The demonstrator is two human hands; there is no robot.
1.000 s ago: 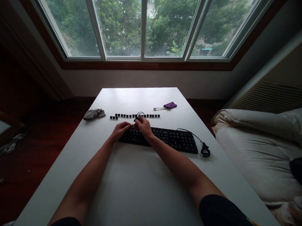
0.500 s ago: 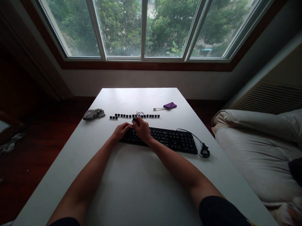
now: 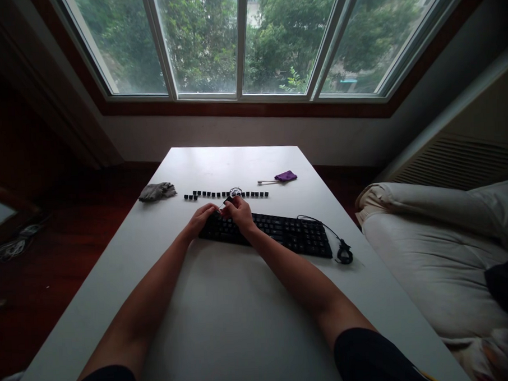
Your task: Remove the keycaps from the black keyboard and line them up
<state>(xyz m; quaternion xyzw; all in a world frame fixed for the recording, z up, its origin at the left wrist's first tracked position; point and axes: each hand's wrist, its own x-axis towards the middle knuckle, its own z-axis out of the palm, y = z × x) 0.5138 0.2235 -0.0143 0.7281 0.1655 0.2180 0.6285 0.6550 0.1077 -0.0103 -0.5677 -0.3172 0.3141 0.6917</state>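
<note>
A black keyboard (image 3: 287, 234) lies at a slant across the white table. Over its left end, both my hands meet. My right hand (image 3: 239, 213) is closed on what looks like a wire keycap puller (image 3: 236, 190); thin wire loops rise beyond its fingers, and a small dark piece shows at the fingertips. My left hand (image 3: 201, 220) pinches close by, at the near end of a thin wire; what its fingers hold is too small to make out. Just behind the hands stretches a row of black keycaps (image 3: 212, 194), with a couple set slightly nearer at the left end.
A crumpled grey cloth (image 3: 157, 192) lies at the table's left edge. Toward the back right are a purple cloth (image 3: 286, 176) and a thin brush-like stick (image 3: 267, 182). The keyboard's bundled cable (image 3: 344, 253) rests by its right end. A pale sofa (image 3: 429, 256) stands to the right.
My left hand has shifted slightly left and up, and the right fingers have turned a little. The wire loops now show rounder above the right hand. The keyboard and keycaps look the same.
</note>
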